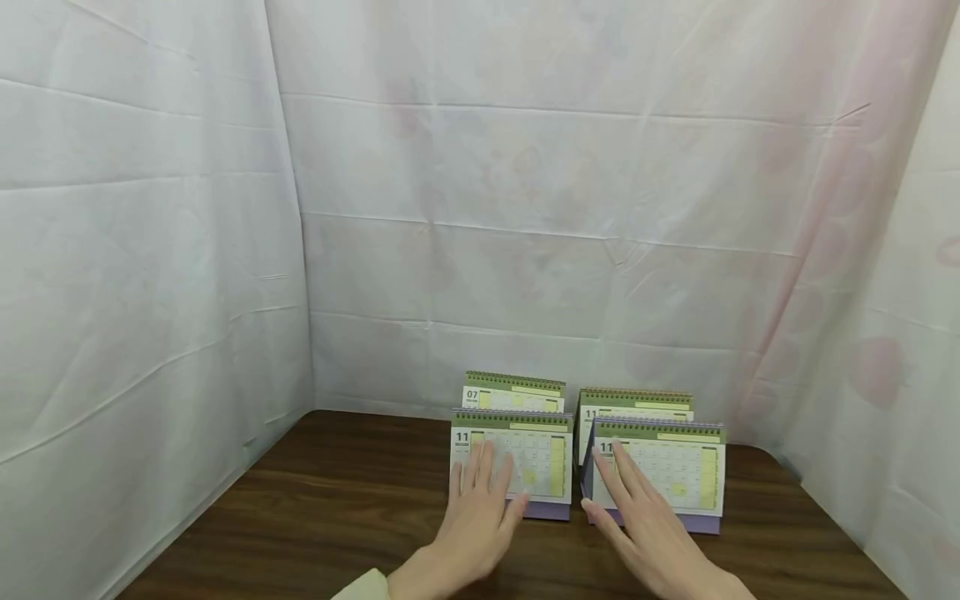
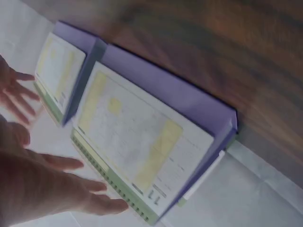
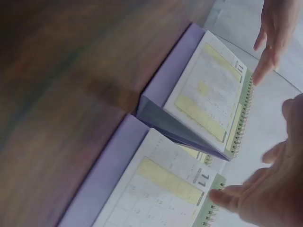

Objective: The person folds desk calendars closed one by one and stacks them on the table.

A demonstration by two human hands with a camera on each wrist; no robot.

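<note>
Four-sided no; two desk calendars stand in front, one on the left (image 1: pixel 547 450) and one on the right (image 1: pixel 675 475), each with a green spiral-bound top, a page marked 11 and a purple base. My left hand (image 1: pixel 476 521), fingers straight and spread, overlaps the left calendar's page in the head view. In the left wrist view its fingertips (image 2: pixel 116 205) are close to that calendar's spiral edge. My right hand (image 1: pixel 652 529) is extended likewise before the right calendar. The right wrist view shows its fingertips (image 3: pixel 222 198) near the spiral. Neither hand holds anything.
Behind stand two more desk calendars, one marked 07 (image 1: pixel 517 383) at left and one marked 11 (image 1: pixel 637 398) at right, partly hidden. All are on a dark wood table (image 1: pixel 337 500). Pale cloth (image 1: pixel 480 208) hangs behind and on both sides.
</note>
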